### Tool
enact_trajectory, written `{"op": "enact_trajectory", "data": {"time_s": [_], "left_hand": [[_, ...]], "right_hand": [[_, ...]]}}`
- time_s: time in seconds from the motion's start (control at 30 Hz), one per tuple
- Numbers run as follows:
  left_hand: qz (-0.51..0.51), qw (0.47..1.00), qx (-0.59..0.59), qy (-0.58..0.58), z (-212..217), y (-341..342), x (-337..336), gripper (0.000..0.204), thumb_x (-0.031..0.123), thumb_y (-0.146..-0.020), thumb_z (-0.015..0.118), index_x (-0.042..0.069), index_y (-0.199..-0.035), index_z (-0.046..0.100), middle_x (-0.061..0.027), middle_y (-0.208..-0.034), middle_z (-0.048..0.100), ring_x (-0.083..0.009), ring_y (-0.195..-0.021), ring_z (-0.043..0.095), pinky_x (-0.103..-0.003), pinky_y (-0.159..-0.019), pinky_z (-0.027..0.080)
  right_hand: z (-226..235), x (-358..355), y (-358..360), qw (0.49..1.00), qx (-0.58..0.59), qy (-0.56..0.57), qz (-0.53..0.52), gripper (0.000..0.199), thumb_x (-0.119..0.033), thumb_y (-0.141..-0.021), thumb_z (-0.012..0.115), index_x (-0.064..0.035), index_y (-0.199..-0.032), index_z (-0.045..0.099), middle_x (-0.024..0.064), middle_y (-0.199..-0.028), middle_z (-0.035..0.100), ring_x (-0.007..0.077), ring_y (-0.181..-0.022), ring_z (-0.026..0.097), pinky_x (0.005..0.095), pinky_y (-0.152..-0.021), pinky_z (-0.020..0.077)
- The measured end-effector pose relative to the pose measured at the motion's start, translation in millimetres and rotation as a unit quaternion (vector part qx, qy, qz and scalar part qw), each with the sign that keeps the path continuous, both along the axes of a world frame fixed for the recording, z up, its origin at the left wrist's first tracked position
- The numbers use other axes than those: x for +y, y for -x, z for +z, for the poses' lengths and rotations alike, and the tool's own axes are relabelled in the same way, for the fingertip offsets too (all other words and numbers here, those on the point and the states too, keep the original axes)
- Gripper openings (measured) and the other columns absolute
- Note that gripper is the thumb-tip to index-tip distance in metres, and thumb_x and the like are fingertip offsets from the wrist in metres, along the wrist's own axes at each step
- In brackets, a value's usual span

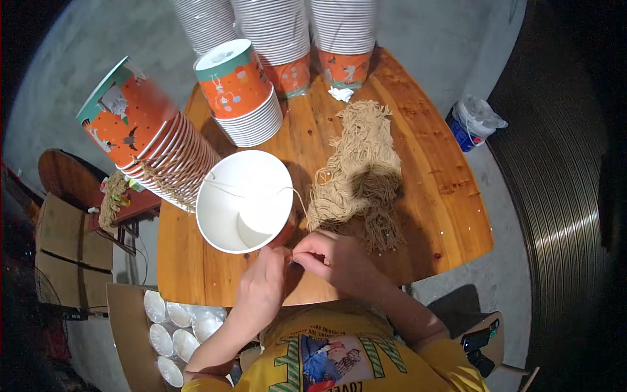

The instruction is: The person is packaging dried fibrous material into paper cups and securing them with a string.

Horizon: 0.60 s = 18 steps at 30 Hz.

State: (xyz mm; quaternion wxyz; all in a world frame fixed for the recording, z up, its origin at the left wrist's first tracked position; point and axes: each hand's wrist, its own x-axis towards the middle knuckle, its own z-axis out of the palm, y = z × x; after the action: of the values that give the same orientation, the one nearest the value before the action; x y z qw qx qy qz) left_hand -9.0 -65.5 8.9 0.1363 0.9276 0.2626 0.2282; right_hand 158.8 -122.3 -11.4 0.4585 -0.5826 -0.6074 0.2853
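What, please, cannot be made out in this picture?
Head view: anything between the bare left hand and bare right hand; too small, covered by both hands.
Head view: most of the outer wall of the open white paper bucket; hidden by its rim.
Head view: tops of the clear-wrapped stacks of white and orange paper buckets; cut off by upper edge.
Head view: some print on the tilted stack of orange paper buckets; blurred.

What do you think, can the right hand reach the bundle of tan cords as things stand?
Probably yes: the bundle of tan cords lies on the table just beyond the right hand, with nothing visible standing between them.
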Motion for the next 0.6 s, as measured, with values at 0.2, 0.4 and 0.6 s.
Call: {"op": "enact_trajectory", "data": {"time_s": [0.2,0.4,0.6], "left_hand": [[0.033,0.995,-0.021,0.097,0.5,-1.0,-5.5,0.026,0.0,-0.084,0.058,0.001,-0.106,0.045,-0.0192,-0.092,0.058,-0.0402,-0.082,0.061,-0.043,-0.067,0.049],[0.033,0.995,-0.027,0.095,-1.5,0.2,-5.1,0.025,0.0,-0.085,0.059,0.001,-0.105,0.043,-0.0185,-0.089,0.059,-0.04,-0.082,0.061,-0.043,-0.067,0.049],[0.021,0.994,-0.05,0.098,0.7,-0.2,-6.0,0.023,-0.001,-0.086,0.057,0.0,-0.104,0.044,-0.0182,-0.091,0.058,-0.038,-0.083,0.062,-0.042,-0.067,0.049]], "right_hand": [[4.9,-1.7,3.9,0.986,0.152,0.07,-0.008,0.008,-0.01,-0.085,0.062,-0.0022,-0.086,0.061,0.0015,-0.074,0.06,0.0059,-0.067,0.053,0.0246,-0.06,0.0442],[-4.6,0.1,2.7,0.963,0.248,0.105,0.023,0.007,-0.009,-0.085,0.061,-0.0031,-0.089,0.059,-0.0034,-0.075,0.056,0.0036,-0.07,0.049,0.021,-0.063,0.0421],[-9.6,-0.6,7.1,0.973,0.221,0.061,0.018,0.006,-0.006,-0.083,0.06,-0.003,-0.087,0.057,-0.0031,-0.074,0.055,0.0033,-0.067,0.048,0.0215,-0.06,0.0411]]}}
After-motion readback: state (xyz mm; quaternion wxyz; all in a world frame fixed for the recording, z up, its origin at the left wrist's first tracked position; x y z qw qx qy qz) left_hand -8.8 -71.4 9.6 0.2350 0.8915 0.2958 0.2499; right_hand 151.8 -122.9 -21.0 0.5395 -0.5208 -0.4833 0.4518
